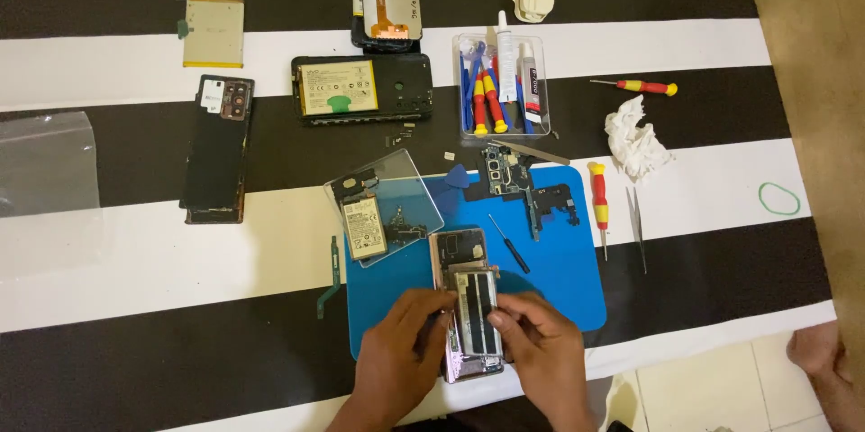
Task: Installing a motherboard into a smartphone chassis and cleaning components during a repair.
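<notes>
An opened phone (467, 301) with its back off lies on a blue work mat (568, 270) near the table's front edge. My left hand (403, 351) grips its left side, fingers curled against the frame. My right hand (539, 348) holds the right side, with thumb and fingertips pinching at the battery area in the middle of the phone. The phone's lower end is hidden between my hands.
On the mat lie a clear plate (387, 202) with small parts, a circuit board (527, 189), a blue pick (457, 179) and a thin black screwdriver (510, 244). Behind stand a tool box (501, 88), other opened phones (360, 88), a battery (213, 32), screwdrivers (598, 202), tweezers (637, 227) and crumpled tissue (636, 139).
</notes>
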